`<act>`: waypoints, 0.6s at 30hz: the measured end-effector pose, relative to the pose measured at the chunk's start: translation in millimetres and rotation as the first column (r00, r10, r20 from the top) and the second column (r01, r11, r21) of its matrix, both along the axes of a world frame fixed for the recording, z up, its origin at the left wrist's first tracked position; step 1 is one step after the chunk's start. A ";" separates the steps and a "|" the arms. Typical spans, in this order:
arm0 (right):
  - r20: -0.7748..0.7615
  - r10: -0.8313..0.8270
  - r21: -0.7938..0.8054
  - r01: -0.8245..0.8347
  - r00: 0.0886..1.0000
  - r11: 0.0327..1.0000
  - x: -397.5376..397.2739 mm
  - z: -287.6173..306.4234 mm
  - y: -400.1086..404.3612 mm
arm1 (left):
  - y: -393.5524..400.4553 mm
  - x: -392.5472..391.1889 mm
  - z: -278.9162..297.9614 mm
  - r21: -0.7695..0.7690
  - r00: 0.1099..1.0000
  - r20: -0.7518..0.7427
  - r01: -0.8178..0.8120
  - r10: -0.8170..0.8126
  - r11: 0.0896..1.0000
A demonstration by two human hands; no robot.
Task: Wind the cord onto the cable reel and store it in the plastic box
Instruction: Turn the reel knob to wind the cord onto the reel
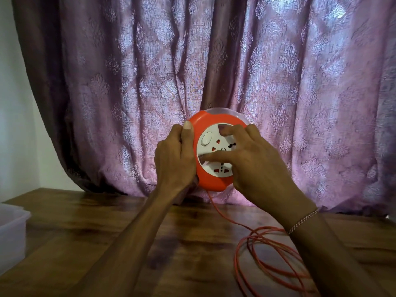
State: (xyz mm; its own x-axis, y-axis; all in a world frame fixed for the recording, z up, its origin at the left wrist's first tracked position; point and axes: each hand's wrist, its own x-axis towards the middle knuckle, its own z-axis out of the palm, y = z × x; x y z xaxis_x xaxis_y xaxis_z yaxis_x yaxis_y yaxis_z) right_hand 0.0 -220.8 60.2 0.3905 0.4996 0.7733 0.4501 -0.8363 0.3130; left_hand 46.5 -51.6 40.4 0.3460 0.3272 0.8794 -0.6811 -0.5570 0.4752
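Observation:
A round orange cable reel [211,177] with a white socket face is held upright above the table, facing me. My left hand [174,156] grips its left rim, thumb on the front edge. My right hand [255,161] lies over the white face, thumb and fingers curled into its recesses. A thin orange cord [255,247] hangs from the reel's underside and lies in loose loops on the table at lower right, partly hidden by my right forearm. The translucent plastic box [12,230] stands at the table's left edge.
The wooden table [120,232] spans the foreground. A patterned pink curtain [150,82] hangs right behind the reel and touches the table's back edge. A pale wall shows at far left.

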 end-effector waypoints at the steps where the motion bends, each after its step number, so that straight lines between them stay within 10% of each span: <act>1: 0.032 -0.005 0.000 0.005 0.999 1.000 0.7 -0.7 0.0 | -0.1 0.0 0.0 0.002 1.000 0.000 0.001 -0.001 1.000; 18: 0.201 0.002 0.353 -0.074 0.980 0.933 4.8 -5.1 6.2 | -2.5 -1.8 -0.1 -0.034 1.000 0.000 0.005 -0.005 0.999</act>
